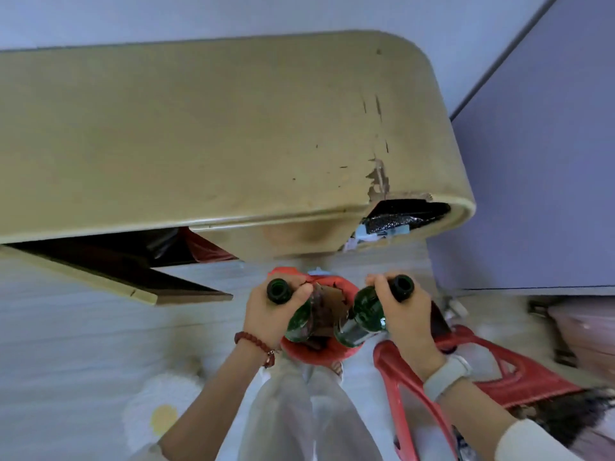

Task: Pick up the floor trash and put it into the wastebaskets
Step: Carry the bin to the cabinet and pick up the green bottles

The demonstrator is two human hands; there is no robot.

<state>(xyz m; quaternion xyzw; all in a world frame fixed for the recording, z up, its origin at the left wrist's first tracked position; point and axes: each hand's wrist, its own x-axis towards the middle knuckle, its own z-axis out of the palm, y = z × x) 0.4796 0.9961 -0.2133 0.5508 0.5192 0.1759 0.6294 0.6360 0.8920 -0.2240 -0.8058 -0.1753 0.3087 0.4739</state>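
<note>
My left hand (pixel 266 311) grips the neck of a dark green glass bottle (pixel 298 322), mouth toward me. My right hand (pixel 404 314) grips the neck of a second green glass bottle (pixel 364 316) the same way. Both bottles hang base-down over a round red wastebasket (pixel 346 286) on the floor between my hands. Their lower ends sit inside its rim, beside a piece of brown cardboard (pixel 332 306). The basket's far rim shows above my hands; its near rim shows below the bottles.
A large tan table (pixel 216 134) fills the upper view, with its damaged corner at the right. Black bags and paper scraps (pixel 396 221) lie under that corner. A red plastic stool (pixel 492 371) lies at my right. A daisy-print item (pixel 159 414) sits lower left.
</note>
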